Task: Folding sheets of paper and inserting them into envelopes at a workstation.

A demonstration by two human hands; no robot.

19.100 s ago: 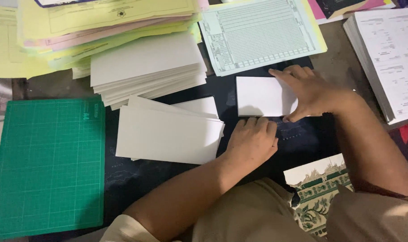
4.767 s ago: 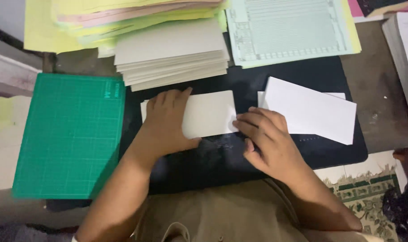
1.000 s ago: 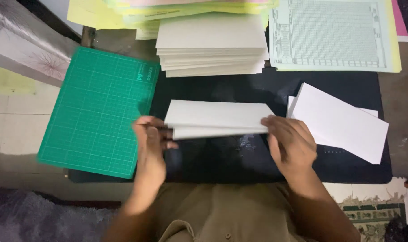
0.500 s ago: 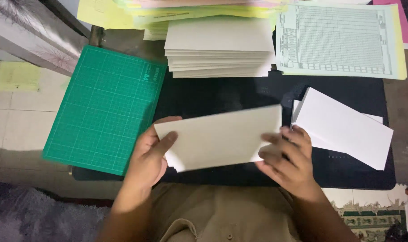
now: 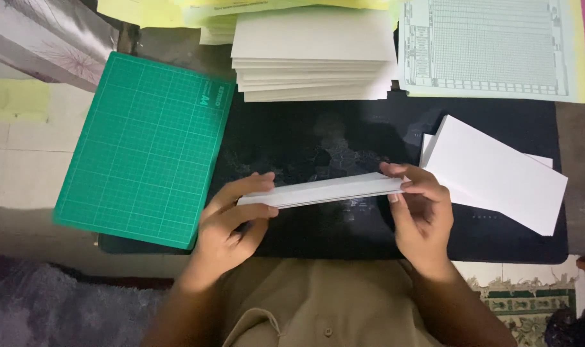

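A folded white sheet of paper (image 5: 324, 190) is held edge-on above the black mat (image 5: 318, 141). My left hand (image 5: 231, 222) pinches its left end between thumb and fingers. At its right end, my right hand (image 5: 421, 215) grips it the same way. The sheet is nearly level, so only its thin long edge shows. Just right of my right hand lies a small pile of folded white sheets (image 5: 498, 172) on the mat.
A green cutting mat (image 5: 144, 148) lies at the left, overlapping the black mat. A tall stack of white sheets (image 5: 311, 54) stands at the back, yellow papers behind it. A printed grid form (image 5: 491, 48) lies at the back right. A patterned rug (image 5: 530, 299) shows at the lower right.
The sheet was tilted with its broad face toward me half a second ago; now both hands hold it flat, edge-on. Earlier it lay on the mat.
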